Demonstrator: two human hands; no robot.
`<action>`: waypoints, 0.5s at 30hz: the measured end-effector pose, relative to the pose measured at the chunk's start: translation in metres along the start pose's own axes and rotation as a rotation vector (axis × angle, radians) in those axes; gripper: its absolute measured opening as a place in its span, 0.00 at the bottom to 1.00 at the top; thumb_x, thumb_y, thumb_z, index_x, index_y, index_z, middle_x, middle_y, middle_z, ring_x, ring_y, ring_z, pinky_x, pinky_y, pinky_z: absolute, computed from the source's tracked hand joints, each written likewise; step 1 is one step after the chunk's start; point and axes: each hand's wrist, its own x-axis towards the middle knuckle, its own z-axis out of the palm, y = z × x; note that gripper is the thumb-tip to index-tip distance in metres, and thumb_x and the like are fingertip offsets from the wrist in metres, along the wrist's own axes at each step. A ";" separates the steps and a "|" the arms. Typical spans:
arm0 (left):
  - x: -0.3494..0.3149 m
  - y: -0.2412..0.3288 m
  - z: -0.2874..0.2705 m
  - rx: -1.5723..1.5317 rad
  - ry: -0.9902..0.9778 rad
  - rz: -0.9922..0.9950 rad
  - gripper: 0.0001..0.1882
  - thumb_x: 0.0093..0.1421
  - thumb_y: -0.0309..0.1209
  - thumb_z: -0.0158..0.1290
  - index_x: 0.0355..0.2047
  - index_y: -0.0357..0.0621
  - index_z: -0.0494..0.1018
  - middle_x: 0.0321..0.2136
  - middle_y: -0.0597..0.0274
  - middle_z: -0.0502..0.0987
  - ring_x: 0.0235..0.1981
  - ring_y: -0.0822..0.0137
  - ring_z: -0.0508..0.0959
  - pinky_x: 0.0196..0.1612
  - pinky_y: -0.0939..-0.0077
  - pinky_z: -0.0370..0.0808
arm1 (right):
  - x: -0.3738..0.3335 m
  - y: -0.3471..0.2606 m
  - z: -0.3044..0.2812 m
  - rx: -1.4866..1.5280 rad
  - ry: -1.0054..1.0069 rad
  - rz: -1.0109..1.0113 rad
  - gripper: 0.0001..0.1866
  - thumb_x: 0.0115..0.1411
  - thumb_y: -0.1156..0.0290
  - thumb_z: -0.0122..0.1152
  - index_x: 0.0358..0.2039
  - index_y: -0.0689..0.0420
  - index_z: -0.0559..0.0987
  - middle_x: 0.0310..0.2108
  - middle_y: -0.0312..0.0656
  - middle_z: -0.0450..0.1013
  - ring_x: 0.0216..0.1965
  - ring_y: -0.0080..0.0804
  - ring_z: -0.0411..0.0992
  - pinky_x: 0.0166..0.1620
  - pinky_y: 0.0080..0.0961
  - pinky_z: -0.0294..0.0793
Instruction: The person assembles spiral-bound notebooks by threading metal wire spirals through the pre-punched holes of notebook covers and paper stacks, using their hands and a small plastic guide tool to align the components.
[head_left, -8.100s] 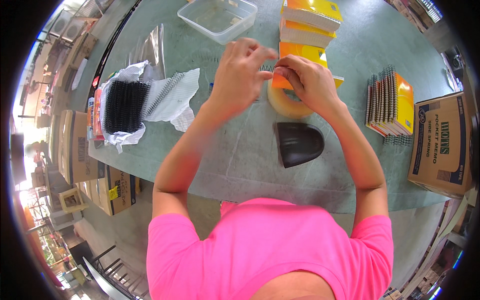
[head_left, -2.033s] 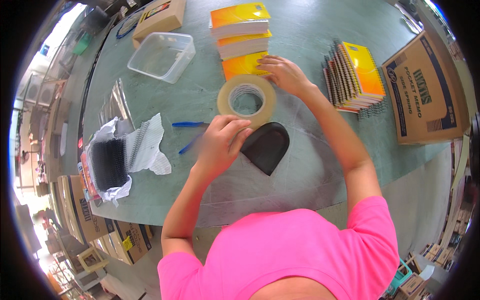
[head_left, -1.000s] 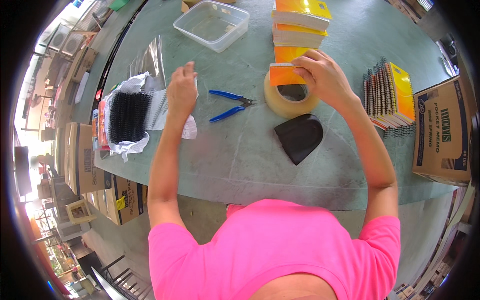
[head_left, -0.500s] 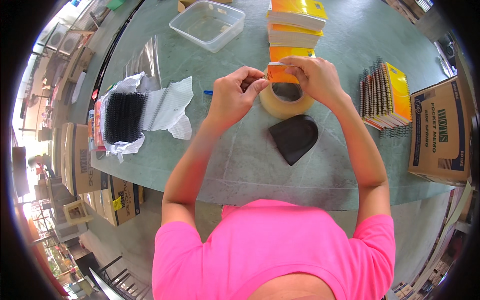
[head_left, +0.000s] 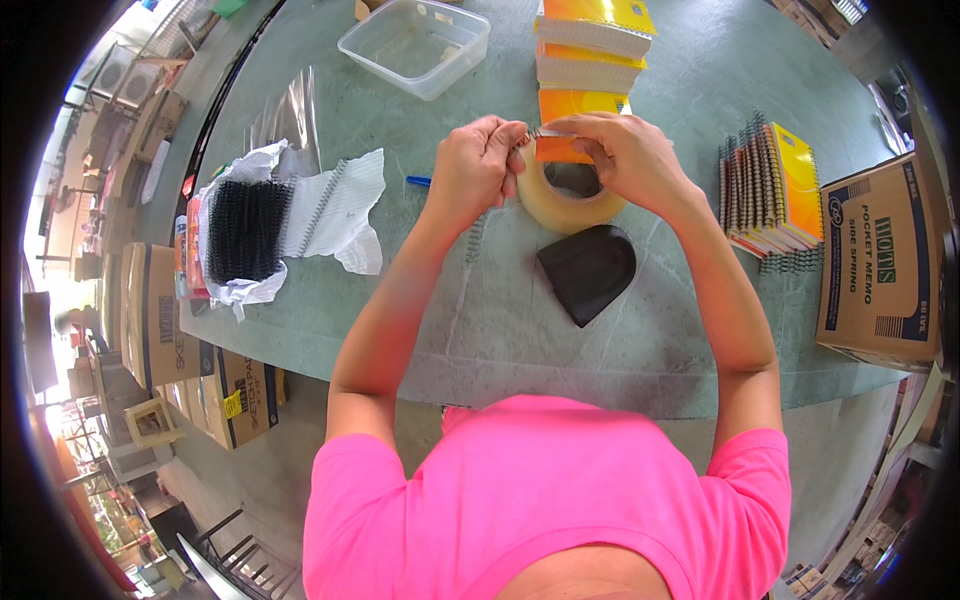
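Above a roll of clear tape (head_left: 575,215), my right hand (head_left: 632,160) grips a small orange-covered notepad (head_left: 565,150), held edge-up between thumb and fingers. My left hand (head_left: 480,165) is closed at the notepad's left end, pinching a dark spiral binding coil (head_left: 476,240). Part of the coil hangs below the left fist, and a bit shows along the notepad's top edge; fingers cover the rest. Just below the tape roll lies a black block (head_left: 590,275) with one rounded end. Beyond my hands stand stacks of yellow-orange notepads (head_left: 590,72).
Black spiral coils (head_left: 248,230) lie on crumpled white paper (head_left: 345,215) at left, near a clear plastic sheet (head_left: 290,115). A blue pen (head_left: 418,181) lies beside my left wrist. A clear tub (head_left: 415,50) sits far. Spiral-bound notepads (head_left: 795,185) and a carton (head_left: 880,260) stand right.
My left hand has turned and closed more into a fist at the notepad's end. A coil now shows below it. My right hand keeps its hold on the notepad, nearly unmoved.
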 end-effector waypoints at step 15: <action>0.003 -0.002 -0.010 0.265 -0.019 0.389 0.11 0.53 0.31 0.58 0.35 0.40 0.74 0.23 0.62 0.74 0.20 0.72 0.70 0.28 0.78 0.70 | 0.006 -0.011 0.002 0.065 0.011 -0.035 0.10 0.56 0.69 0.53 0.40 0.48 0.77 0.31 0.39 0.77 0.30 0.39 0.74 0.31 0.33 0.71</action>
